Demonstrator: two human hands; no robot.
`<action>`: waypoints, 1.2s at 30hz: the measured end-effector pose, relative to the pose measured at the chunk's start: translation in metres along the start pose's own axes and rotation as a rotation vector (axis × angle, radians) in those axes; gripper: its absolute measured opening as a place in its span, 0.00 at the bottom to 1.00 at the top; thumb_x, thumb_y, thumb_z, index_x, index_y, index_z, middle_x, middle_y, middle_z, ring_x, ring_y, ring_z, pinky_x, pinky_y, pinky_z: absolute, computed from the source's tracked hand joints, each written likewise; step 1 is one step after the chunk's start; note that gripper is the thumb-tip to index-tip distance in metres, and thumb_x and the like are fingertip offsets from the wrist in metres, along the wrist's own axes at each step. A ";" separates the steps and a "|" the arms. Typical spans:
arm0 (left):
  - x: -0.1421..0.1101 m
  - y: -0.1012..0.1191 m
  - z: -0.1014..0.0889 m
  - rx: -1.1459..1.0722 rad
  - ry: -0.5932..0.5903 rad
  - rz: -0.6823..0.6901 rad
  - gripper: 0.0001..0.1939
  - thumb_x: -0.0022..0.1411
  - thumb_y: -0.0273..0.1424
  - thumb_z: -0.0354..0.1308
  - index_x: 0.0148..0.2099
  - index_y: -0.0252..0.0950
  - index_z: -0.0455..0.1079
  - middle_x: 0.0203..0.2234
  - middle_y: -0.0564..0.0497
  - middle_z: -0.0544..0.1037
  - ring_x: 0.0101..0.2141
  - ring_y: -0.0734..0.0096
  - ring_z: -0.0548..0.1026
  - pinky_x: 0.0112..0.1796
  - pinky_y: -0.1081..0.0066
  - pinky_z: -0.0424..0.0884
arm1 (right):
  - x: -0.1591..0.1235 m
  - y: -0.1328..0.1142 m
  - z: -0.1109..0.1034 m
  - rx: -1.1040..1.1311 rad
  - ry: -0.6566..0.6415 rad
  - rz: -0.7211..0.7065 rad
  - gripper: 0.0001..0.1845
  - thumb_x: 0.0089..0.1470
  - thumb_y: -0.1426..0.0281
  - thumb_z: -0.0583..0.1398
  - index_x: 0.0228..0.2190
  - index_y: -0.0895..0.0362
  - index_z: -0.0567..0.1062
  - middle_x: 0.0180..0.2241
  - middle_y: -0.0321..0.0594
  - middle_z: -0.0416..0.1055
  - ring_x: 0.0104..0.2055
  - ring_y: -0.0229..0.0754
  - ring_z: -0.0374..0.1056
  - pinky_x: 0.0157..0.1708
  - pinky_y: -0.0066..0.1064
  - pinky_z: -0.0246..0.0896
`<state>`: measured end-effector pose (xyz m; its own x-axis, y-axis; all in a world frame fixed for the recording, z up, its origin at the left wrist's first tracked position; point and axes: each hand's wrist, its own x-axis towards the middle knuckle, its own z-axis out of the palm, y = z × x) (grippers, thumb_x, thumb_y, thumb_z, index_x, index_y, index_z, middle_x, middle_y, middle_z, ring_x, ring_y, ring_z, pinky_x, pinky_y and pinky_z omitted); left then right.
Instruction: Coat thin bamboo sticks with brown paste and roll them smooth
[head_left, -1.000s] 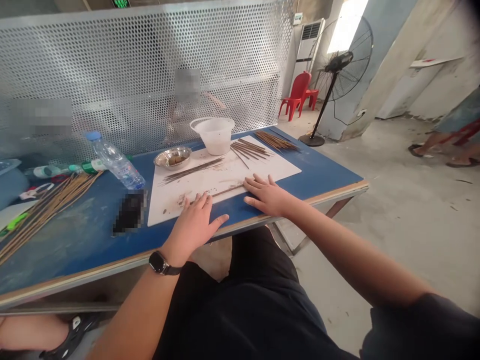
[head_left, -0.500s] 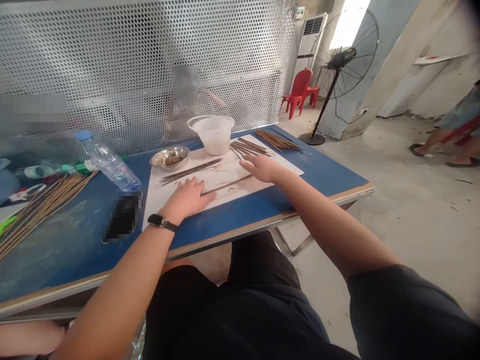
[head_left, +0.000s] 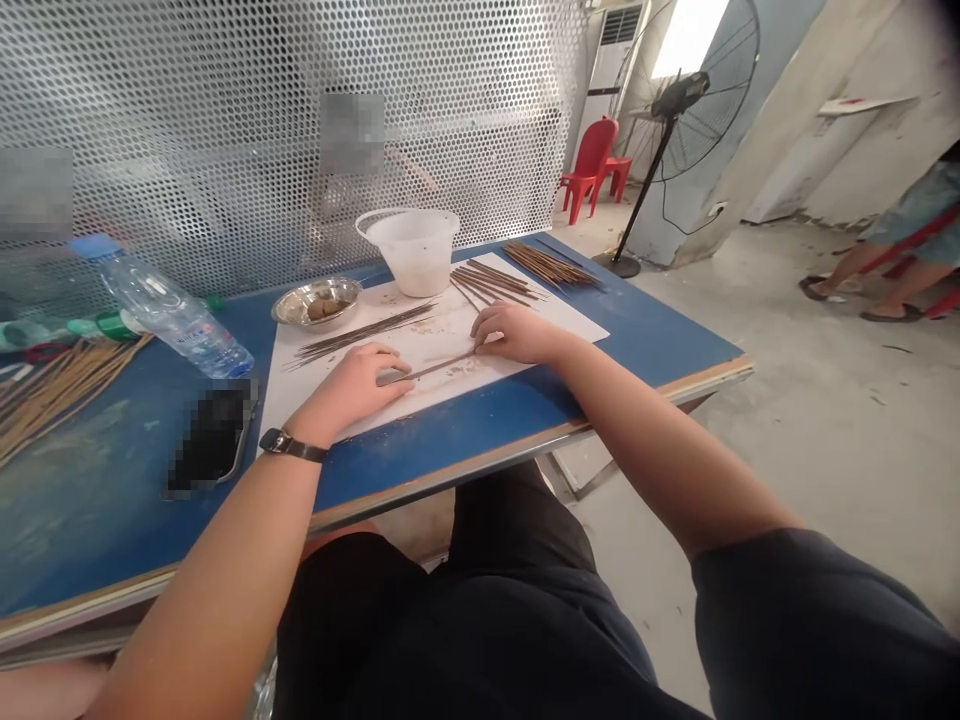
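A thin brown incense stick point(head_left: 442, 366) lies low over a white sheet point(head_left: 360, 420), spanning the gap between my hands. My left hand point(head_left: 360, 385) has its thumb and curled fingers around the stick's left end. At the right end, my right hand point(head_left: 514, 333) pinches it with bent fingers. Behind my left hand rests a bundle of thin dark sticks point(head_left: 364, 335). Several thicker brown sticks point(head_left: 495, 282) lie just beyond my right hand. A metal bowl point(head_left: 289, 308) holds brown lumps point(head_left: 328, 308), beside a white plastic bucket point(head_left: 420, 255).
On the blue table point(head_left: 420, 470) at left are a tilted water bottle point(head_left: 172, 320), a phone point(head_left: 214, 435) and long tan sticks point(head_left: 67, 390). More sticks point(head_left: 551, 265) lie at the back right. A perforated metal panel point(head_left: 247, 130) stands behind; a fan point(head_left: 679, 95) is beyond.
My hands were flat on the sheet with fingers spread over the stick. Now both have lifted and curled their fingers around its ends. The view has shifted slightly.
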<state>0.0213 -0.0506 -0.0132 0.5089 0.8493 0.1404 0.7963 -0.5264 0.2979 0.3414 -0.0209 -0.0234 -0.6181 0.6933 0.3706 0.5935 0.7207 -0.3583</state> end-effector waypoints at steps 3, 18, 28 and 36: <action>0.002 0.006 0.001 -0.024 0.024 -0.006 0.20 0.66 0.48 0.61 0.48 0.40 0.82 0.54 0.42 0.78 0.54 0.48 0.75 0.56 0.52 0.72 | -0.002 -0.004 -0.002 0.041 0.027 0.075 0.11 0.60 0.66 0.61 0.37 0.55 0.83 0.41 0.47 0.82 0.45 0.50 0.74 0.49 0.44 0.68; 0.002 0.021 0.000 -0.098 0.052 0.023 0.17 0.70 0.40 0.55 0.52 0.37 0.79 0.48 0.43 0.83 0.46 0.53 0.80 0.47 0.59 0.75 | -0.005 -0.010 -0.010 0.392 0.134 0.221 0.16 0.51 0.59 0.70 0.40 0.55 0.83 0.40 0.45 0.83 0.42 0.48 0.76 0.43 0.41 0.71; 0.002 0.024 -0.005 -0.092 0.060 0.065 0.16 0.72 0.40 0.53 0.46 0.38 0.79 0.44 0.44 0.84 0.43 0.55 0.80 0.43 0.60 0.74 | -0.003 -0.019 -0.009 0.377 0.128 0.229 0.12 0.54 0.60 0.69 0.36 0.56 0.84 0.35 0.43 0.82 0.33 0.42 0.74 0.35 0.36 0.69; 0.001 0.023 -0.007 -0.101 0.068 0.046 0.16 0.72 0.40 0.52 0.44 0.38 0.78 0.42 0.44 0.83 0.41 0.56 0.79 0.41 0.61 0.73 | -0.004 -0.015 -0.011 0.360 0.131 0.257 0.10 0.54 0.62 0.68 0.36 0.55 0.83 0.32 0.40 0.81 0.33 0.43 0.74 0.35 0.37 0.68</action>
<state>0.0374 -0.0618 0.0002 0.5184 0.8267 0.2186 0.7336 -0.5613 0.3831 0.3408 -0.0343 -0.0107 -0.3900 0.8605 0.3277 0.4877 0.4950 -0.7191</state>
